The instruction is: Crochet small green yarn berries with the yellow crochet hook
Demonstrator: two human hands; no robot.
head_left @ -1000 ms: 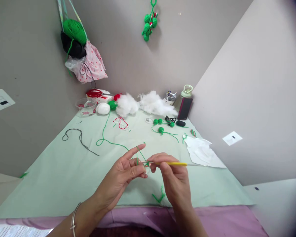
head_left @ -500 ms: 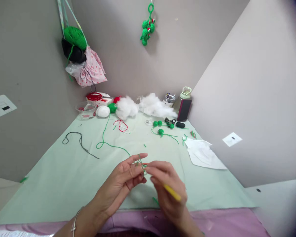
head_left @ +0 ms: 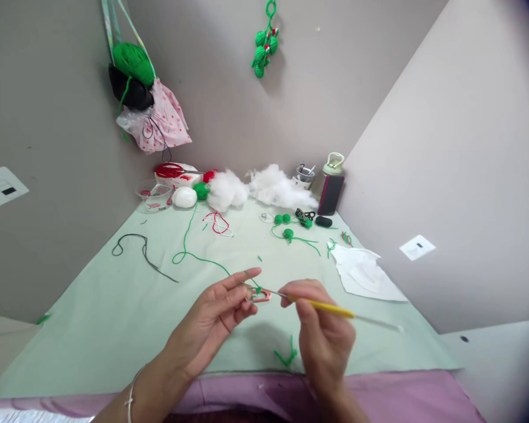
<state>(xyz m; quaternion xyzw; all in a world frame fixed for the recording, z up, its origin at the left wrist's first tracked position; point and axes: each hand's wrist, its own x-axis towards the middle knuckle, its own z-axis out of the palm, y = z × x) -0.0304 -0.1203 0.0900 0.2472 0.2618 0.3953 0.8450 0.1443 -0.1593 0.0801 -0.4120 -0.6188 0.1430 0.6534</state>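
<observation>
Head view: the desk carries white stuffing along its far edge. Above it, toward the middle of the near edge, the right hand has its fingers closed round a yellow crochet hook, its tip at green yarn; the left hand pinches a small reddish ring.

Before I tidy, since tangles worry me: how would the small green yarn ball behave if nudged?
The green yarn ball looks round, so it may roll. The white ball and fluff close on either side would probably check it sideways. Its strand lies in slack curves toward the left hand, so a small nudge likely wouldn't pull it taut.
</observation>
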